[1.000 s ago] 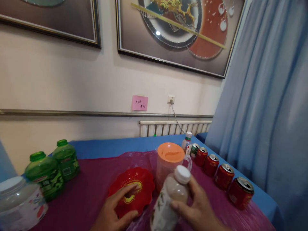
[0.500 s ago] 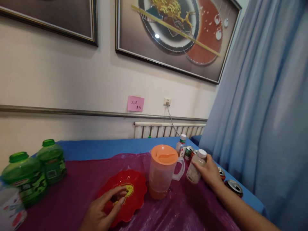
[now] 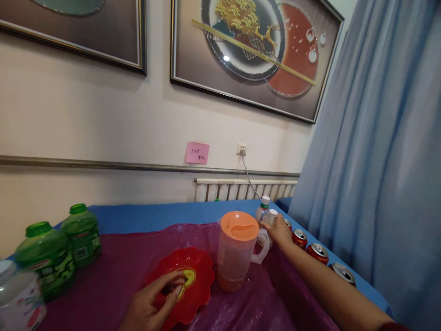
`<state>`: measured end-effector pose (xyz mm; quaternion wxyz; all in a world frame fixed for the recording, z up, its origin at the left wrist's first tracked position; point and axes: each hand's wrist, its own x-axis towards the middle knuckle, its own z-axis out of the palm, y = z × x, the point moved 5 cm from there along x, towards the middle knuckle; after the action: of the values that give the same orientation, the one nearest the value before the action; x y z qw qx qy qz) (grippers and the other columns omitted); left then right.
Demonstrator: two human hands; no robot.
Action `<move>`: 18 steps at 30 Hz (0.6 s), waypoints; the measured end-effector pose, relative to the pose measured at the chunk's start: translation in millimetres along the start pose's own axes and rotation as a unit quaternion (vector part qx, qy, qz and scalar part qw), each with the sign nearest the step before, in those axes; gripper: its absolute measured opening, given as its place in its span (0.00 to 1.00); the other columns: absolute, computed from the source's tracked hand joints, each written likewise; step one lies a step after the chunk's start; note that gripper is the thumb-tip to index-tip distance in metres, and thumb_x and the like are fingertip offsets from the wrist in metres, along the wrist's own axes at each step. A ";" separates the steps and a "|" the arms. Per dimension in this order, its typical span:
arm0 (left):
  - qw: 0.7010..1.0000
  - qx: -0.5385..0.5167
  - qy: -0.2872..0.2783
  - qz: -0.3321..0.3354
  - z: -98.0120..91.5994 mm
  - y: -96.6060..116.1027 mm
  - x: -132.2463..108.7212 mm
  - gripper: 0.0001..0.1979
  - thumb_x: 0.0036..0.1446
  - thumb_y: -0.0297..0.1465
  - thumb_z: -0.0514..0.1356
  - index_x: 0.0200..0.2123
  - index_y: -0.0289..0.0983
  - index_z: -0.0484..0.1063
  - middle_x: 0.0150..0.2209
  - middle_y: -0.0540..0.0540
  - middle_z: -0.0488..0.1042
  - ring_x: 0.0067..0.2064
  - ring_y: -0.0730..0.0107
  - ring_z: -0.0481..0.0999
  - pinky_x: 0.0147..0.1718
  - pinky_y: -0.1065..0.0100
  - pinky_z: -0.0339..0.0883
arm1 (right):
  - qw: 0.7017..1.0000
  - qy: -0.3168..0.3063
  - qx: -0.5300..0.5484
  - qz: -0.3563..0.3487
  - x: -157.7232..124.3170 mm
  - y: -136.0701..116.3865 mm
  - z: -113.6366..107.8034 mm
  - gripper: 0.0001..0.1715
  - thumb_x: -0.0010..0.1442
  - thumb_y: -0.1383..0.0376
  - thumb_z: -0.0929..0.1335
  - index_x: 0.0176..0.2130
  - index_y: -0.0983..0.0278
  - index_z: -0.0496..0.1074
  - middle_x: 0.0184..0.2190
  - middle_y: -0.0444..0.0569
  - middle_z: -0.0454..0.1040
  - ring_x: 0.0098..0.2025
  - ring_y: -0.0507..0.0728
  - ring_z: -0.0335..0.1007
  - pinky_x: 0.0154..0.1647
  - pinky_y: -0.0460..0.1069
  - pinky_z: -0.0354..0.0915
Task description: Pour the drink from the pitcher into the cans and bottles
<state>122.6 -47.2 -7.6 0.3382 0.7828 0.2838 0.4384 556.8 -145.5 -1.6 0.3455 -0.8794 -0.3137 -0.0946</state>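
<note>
My right hand (image 3: 279,230) is wrapped round a clear plastic bottle (image 3: 272,217) with a white cap, just behind the pitcher's handle. Right behind it stands another white-capped bottle (image 3: 264,203) with a green band at its neck. The translucent pitcher (image 3: 234,259), under an orange lid, holds a little orange-brown liquid at the bottom. Over a red scalloped plate (image 3: 200,296) with a yellow print hovers my left hand (image 3: 155,301), thumb and fingers apart, nothing between them. The lower part of the held bottle is partly hidden by the pitcher handle.
Several drink cans (image 3: 317,252) line the table's right edge beside my right forearm. At the left stand two green bottles (image 3: 81,234) and a white-capped container (image 3: 22,299). Purple plastic sheeting (image 3: 120,257) covers part of the blue tablecloth (image 3: 138,216). A blue curtain (image 3: 389,161) hangs at the right.
My right hand has carried the bottle away from me and slightly left, beside the other white-capped bottle. More cans now show along the right edge. My left hand has hardly moved.
</note>
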 end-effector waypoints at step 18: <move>0.986 -0.060 0.124 -0.095 -16.1 -5.3 7.1 0.15 0.46 0.42 0.69 0.36 0.40 0.82 0.35 0.45 0.85 0.38 0.59 0.84 0.42 0.63 0.78 | 0.821 -0.118 0.309 -0.466 -302.6 -83.4 19.2 0.14 0.65 0.53 0.69 0.50 0.48 0.76 0.41 0.41 0.81 0.37 0.58 0.77 0.36 0.49 0.74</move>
<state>110.9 -34.2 -2.0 0.3871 0.6700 0.3699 0.5142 266.7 -232.7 -86.1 0.4742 -0.4804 -0.7369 -0.0381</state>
